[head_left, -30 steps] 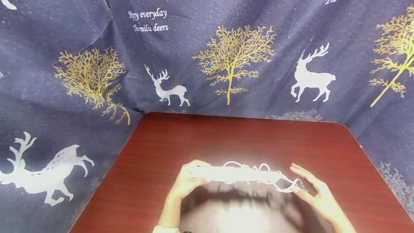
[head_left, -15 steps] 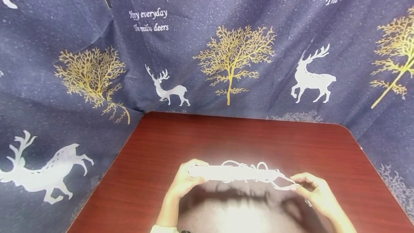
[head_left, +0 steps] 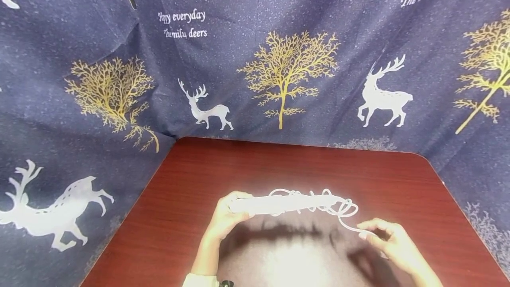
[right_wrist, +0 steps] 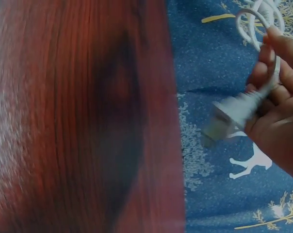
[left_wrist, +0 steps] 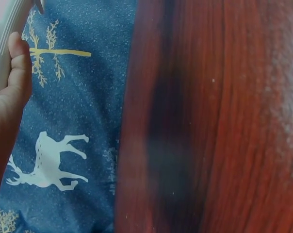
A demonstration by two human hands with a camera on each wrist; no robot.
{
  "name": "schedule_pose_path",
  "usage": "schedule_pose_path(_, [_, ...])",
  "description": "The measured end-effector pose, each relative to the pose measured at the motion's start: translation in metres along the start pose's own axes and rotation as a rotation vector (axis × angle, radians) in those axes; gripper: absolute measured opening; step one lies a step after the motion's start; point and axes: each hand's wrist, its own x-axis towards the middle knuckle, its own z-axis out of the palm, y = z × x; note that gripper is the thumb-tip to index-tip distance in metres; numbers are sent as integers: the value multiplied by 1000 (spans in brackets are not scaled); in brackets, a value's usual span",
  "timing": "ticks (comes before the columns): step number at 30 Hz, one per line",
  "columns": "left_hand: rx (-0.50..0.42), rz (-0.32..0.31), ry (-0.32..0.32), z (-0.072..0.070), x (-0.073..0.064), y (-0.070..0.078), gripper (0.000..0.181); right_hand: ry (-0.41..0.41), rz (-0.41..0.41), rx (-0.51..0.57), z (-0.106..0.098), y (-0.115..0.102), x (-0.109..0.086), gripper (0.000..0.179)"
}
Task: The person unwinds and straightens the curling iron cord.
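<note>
A long white power strip (head_left: 264, 205), washed out by glare, is raised over the table with its white cord (head_left: 352, 228) looped around its right half. My left hand (head_left: 224, 216) grips the strip's left end, and its curled fingers also show along the strip's side in the left wrist view. To the right, my right hand (head_left: 392, 242) pinches the cord between thumb and fingers. In the right wrist view the plug (right_wrist: 236, 110), slightly blurred, hangs below that hand's fingers on a short length of cord.
The reddish-brown wooden table (head_left: 191, 172) lies beneath, with a bright glare patch at its near middle. Dark blue cloth (head_left: 255, 8) printed with deer and trees stands behind the table and at its sides.
My right fingers have closed on the cord and pulled a length of it free of the loops, down and right. The strip's right end has tipped up slightly and moved left.
</note>
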Motion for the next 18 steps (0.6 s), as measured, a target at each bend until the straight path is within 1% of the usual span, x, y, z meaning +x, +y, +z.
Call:
schedule_pose_path(1, [-7, 0, 3, 0, 0, 0, 34, -20, 32, -37, 0, -4, 1, 15])
schedule_pose_path(3, [-28, -3, 5, 0, 0, -1, 35, -56, 76, -88, 0, -4, 3, 13])
schedule_pose_path(5, [-53, -2, 3, 0, 0, -1, 36, -66, 100, -133, 0, -2, 8, 14])
schedule_pose_path(8, [-88, -8, -3, 0, 0, -2, 36, -22, 83, -165, -1, 5, 17, 15])
schedule_pose_path(9, [-98, -11, -3, 0, 0, -2, 36, 3, 61, -164, -1, 8, 21, 14])
schedule_pose_path(12, [-108, -13, -3, 0, 0, -3, 36, 63, -6, -123, -4, 17, 31, 11])
schedule_pose_path(14, [-108, -12, -2, -1, -1, -5, 36, 83, -54, -47, -8, 28, 37, 12])
schedule_pose_path(15, [-106, -9, -2, -1, -1, -8, 36, 86, -68, -1, -10, 31, 40, 13])
schedule_pose_path(18, [-98, -21, 6, -4, -2, -15, 38, 97, -81, 73, -14, 17, 43, 16])
